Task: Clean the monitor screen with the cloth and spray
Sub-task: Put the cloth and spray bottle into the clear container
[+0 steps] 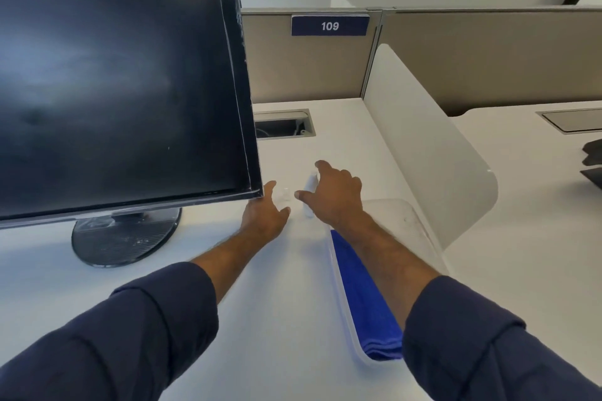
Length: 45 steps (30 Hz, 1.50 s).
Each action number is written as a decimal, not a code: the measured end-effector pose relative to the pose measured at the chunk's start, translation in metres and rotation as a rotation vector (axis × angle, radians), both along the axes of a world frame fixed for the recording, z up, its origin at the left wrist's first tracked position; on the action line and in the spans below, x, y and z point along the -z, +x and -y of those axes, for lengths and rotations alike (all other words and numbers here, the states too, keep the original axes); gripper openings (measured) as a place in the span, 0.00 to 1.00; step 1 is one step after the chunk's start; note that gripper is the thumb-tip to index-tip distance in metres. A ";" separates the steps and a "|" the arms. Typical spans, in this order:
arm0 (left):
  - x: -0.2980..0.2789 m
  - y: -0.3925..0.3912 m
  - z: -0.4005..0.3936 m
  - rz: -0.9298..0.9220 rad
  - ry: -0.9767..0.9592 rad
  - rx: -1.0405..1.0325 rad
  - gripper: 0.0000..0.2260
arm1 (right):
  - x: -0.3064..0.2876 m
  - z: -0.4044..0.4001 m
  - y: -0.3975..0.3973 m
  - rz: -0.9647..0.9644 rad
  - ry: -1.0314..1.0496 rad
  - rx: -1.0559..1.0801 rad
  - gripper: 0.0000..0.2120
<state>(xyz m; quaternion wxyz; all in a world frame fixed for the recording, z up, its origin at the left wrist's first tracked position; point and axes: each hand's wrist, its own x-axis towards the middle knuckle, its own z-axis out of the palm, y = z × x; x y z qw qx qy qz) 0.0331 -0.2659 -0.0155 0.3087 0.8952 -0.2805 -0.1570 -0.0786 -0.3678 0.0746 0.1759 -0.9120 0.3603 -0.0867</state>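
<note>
The black monitor (117, 85) stands on a round base at the left, its dark screen showing faint smears. Just right of its lower corner, a small white spray bottle (309, 184) stands on the white desk (286, 286) beside a small white cap (285, 193). My right hand (335, 198) hovers at the bottle with fingers spread, thumb in front of it, not closed on it. Beside the cap, my left hand (264, 216) is open and low over the desk under the monitor's corner. A folded blue cloth (365, 296) lies in a clear tray (407, 215), partly under my right forearm.
A cable opening (283, 124) is cut into the desk behind the bottle. A white curved divider (423, 153) borders the desk on the right, and grey partition panels with a "109" sign (329, 25) close the back. Dark objects (593, 163) lie on the neighbouring desk.
</note>
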 end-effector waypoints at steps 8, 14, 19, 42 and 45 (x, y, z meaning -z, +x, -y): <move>0.001 0.003 0.024 0.148 -0.040 0.115 0.23 | 0.007 0.002 0.012 -0.068 -0.054 0.011 0.17; 0.001 0.012 0.034 0.139 0.031 0.171 0.17 | 0.013 0.009 0.012 -0.046 -0.039 0.087 0.17; 0.018 0.014 0.022 0.073 -0.041 0.066 0.11 | 0.019 0.004 0.010 -0.033 -0.036 0.115 0.15; -0.023 -0.071 -0.190 -0.392 -0.469 -0.397 0.02 | -0.023 -0.070 -0.016 0.328 -0.093 0.167 0.08; -0.037 -0.066 -0.213 -0.497 -0.539 -0.490 0.05 | -0.037 -0.104 -0.029 0.519 0.057 0.132 0.07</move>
